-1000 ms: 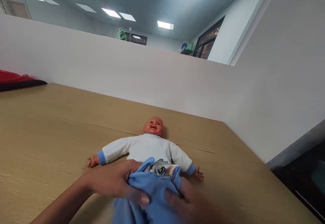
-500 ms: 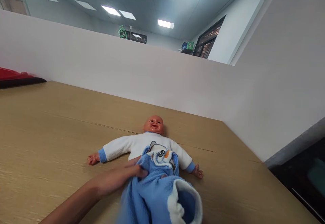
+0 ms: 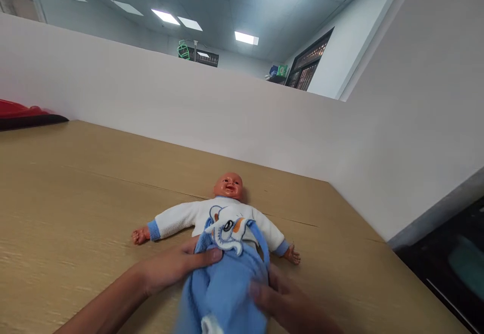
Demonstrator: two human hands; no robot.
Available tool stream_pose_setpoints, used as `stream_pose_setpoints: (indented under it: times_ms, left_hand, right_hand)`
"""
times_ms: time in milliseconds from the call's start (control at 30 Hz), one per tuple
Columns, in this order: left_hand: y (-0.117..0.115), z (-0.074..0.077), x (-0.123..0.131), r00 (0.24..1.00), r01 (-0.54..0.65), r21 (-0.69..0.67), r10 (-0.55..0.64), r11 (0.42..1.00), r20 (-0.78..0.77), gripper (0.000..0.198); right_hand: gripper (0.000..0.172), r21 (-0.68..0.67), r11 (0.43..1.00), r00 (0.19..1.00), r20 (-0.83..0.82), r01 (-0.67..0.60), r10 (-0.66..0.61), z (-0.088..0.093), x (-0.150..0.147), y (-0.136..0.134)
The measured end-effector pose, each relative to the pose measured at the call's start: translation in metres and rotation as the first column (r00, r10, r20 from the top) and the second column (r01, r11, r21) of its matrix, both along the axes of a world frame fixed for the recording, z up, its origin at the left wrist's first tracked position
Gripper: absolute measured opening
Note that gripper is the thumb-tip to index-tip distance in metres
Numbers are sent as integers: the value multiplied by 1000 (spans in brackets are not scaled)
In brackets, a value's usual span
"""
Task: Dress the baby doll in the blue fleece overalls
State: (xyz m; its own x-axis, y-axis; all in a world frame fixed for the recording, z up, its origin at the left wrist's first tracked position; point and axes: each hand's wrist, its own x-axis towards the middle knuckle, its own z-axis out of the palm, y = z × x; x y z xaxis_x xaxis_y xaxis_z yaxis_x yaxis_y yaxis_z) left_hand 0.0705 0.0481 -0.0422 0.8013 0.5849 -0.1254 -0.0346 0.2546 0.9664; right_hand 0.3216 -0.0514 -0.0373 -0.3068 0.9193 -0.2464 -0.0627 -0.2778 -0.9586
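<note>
A baby doll (image 3: pixel 228 186) in a white top with blue cuffs lies on its back on the wooden table (image 3: pixel 75 182), arms spread. Blue fleece overalls (image 3: pixel 227 283) with an elephant patch (image 3: pixel 227 228) cover its chest and lower body. My left hand (image 3: pixel 177 266) grips the left side of the overalls at the doll's waist, thumb on the fabric. My right hand (image 3: pixel 282 298), blurred, presses and holds the overalls' right side near the doll's hip.
A white partition (image 3: pixel 189 107) runs along the far edge of the table and turns along the right side. A red and black object (image 3: pixel 22 114) lies at the far left. A dark floor area (image 3: pixel 454 263) shows at the right.
The overalls' bib has been pulled further up the doll's chest. My right hand, out of view half a second ago, is back on the overalls' right side.
</note>
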Motion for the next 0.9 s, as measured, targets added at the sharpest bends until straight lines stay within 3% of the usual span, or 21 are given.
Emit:
stream_pose_setpoints:
  times_ms: [100,200,267,333,400,433,500,567,600,700,800,900]
  left_hand:
    - [-2,-1,2,998,5,-61,0,998,70,64]
    - [-4,2,3,990,75,-39,-70,996,124,63]
    - [-5,6,4,976,163,29,-165,986,143,71]
    - [-5,9,5,965,224,108,-236,969,113,78]
    - [-5,9,6,971,226,163,-236,960,41,75]
    - [-5,9,6,974,222,181,-226,958,4,70]
    - [-5,8,5,980,201,216,-195,956,-45,60]
    - [-6,8,5,986,167,248,-161,954,-45,53]
    - [-7,8,5,990,142,257,-136,956,-41,50]
    - [-11,12,6,997,65,236,-54,970,-50,46]
    - [-14,15,8,997,44,200,-31,979,-71,44]
    - [-16,18,8,990,62,271,-26,960,-137,56]
  right_hand:
    - [54,-72,981,959,-209,179,-190,-25,-11,7]
    - [54,-42,974,952,-204,223,-227,-31,-18,14]
    - [64,13,991,979,-160,131,-127,-20,-19,14]
    - [84,86,996,995,-90,-39,47,-2,-17,9]
    - [99,115,980,983,111,-160,147,15,-14,3]
    - [95,111,981,956,265,-158,124,21,-13,0]
    - [70,134,989,827,561,-65,-22,24,-13,-5]
    - [46,221,975,705,688,25,-174,20,-14,-8]
    - [39,267,963,684,694,44,-224,17,-15,-9]
    - [39,317,940,719,623,127,-307,9,-21,-12]
    - [56,150,952,785,539,268,-306,6,-28,-19]
    - [73,-8,939,858,410,343,-310,-2,-30,-25]
